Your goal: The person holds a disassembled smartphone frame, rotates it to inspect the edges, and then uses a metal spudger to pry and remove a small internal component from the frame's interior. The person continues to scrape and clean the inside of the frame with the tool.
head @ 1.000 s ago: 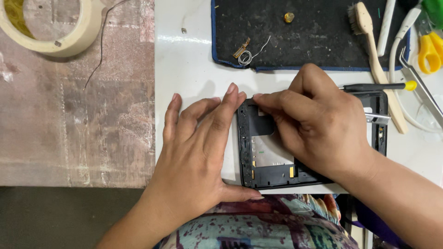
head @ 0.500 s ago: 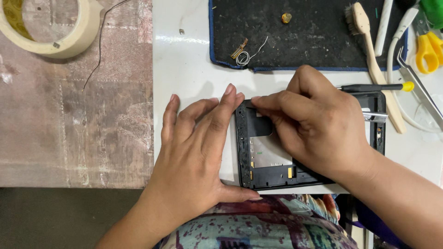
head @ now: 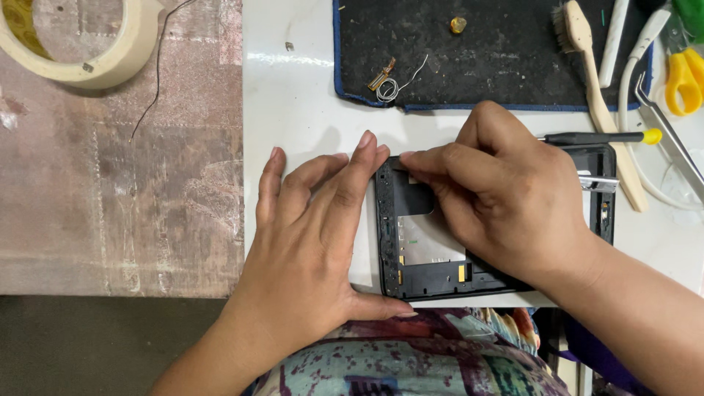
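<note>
So from the head cam looking straight down: there's a black device frame (head: 429, 253), looks like the opened back shell of a tablet or something similar, lying flat on the white tabletop (head: 293, 125) right at the near edge, just above the person's lap. You can see a silvery metal plate inside it and a couple of small yellow contacts along the lower rail. The left hand (head: 312, 242) is laid flat and open on the table, fingers spread and pointing up and to the right, with the fingertips (head: 365, 141) touching the frame's left edge and top left corner; it isn't gripping anything, just pressing against it, thumb stretched out along the table edge below the frame. The right hand (head: 506, 198) is draped over the middle and right side of the frame, fingers bunched close together and pressed down at the top left corner, almost meeting the left fingertips. Can't tell if it's pinching something tiny under there, the fingers hide it. A black screwdriver with a yellow end cap (head: 598, 137) lies across the frame's top right corner, just behind the right hand. Further back there's a dark work mat (head: 506, 59) with a small coil of wire (head: 389, 82) and a little brass-coloured bit (head: 457, 24) on it. Off to the right: a wooden-handled brush (head: 594, 81), yellow-handled scissors (head: 686, 77) and metal tweezers (head: 671, 136). Top left, a roll of masking tape (head: 81, 40) sits on a worn brownish surface (head: 117, 191).
</note>
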